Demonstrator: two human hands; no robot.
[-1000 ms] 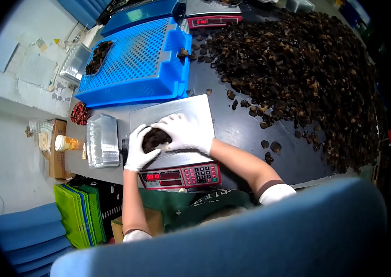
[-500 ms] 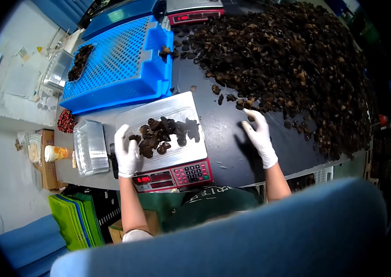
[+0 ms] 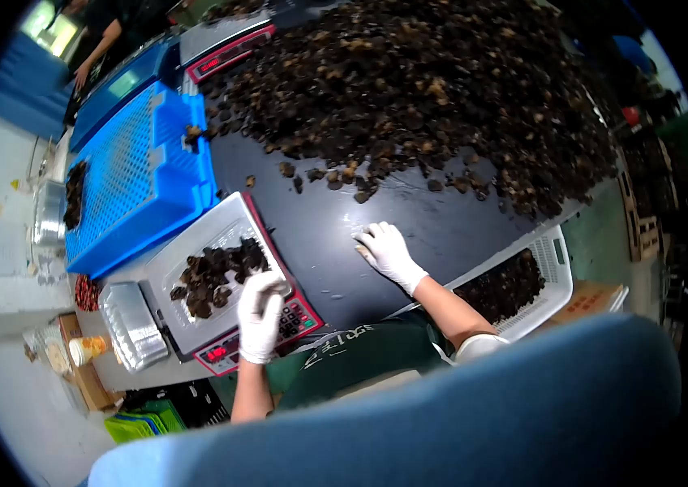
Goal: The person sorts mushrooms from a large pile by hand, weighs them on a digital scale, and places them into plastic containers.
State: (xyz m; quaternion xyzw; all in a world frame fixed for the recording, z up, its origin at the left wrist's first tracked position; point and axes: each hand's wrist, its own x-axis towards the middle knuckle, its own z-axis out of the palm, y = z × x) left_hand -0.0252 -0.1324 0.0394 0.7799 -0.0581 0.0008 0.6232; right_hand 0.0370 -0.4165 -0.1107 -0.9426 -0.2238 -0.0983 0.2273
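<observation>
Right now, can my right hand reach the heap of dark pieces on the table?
Probably yes: between the right hand and the heap I see only tabletop and a few loose pieces, nothing blocking.

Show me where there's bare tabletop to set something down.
The dark tabletop is bare between the near scale and the right hand, and again right of that hand, between the dark pile and the white basket. It's crowded under the pile and at the left, with the blue crate and clear containers.
</observation>
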